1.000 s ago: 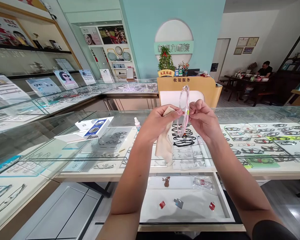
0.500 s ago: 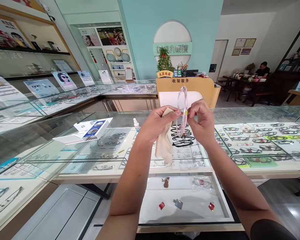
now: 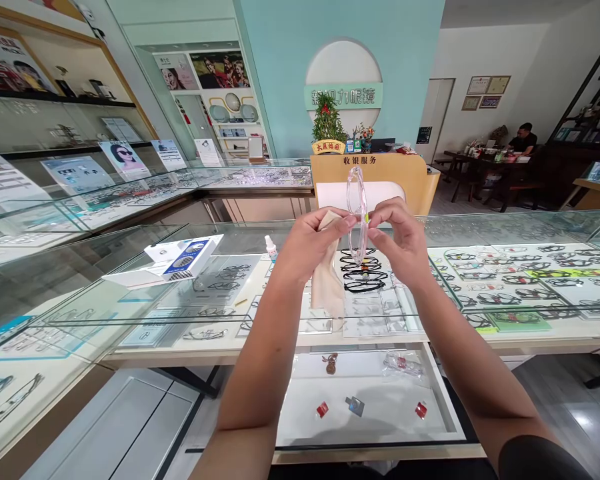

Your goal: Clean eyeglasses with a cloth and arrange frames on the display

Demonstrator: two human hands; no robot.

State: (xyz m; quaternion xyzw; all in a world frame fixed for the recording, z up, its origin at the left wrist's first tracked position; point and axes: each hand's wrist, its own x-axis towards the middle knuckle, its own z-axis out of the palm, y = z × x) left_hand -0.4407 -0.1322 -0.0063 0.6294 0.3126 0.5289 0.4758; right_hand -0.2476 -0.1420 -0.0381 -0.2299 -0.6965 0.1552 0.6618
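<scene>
The left hand [image 3: 307, 247] pinches a beige cloth [image 3: 327, 287] against the clear-framed glasses [image 3: 357, 213], held upright above the glass table [image 3: 130, 293]; the right hand [image 3: 397, 243] grips the frame's other side. Wiping looks underway; turning the frame seems next.

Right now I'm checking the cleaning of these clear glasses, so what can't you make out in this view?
- Clear glasses: seen edge-on, so lens surfaces and smudges are unreadable.
- Cloth: its upper part is hidden under the left hand.
- Right hand: fingertips cover the frame's middle.
- Small bottle: label too small to read.
- Drawer: front edge hidden by both forearms.
</scene>
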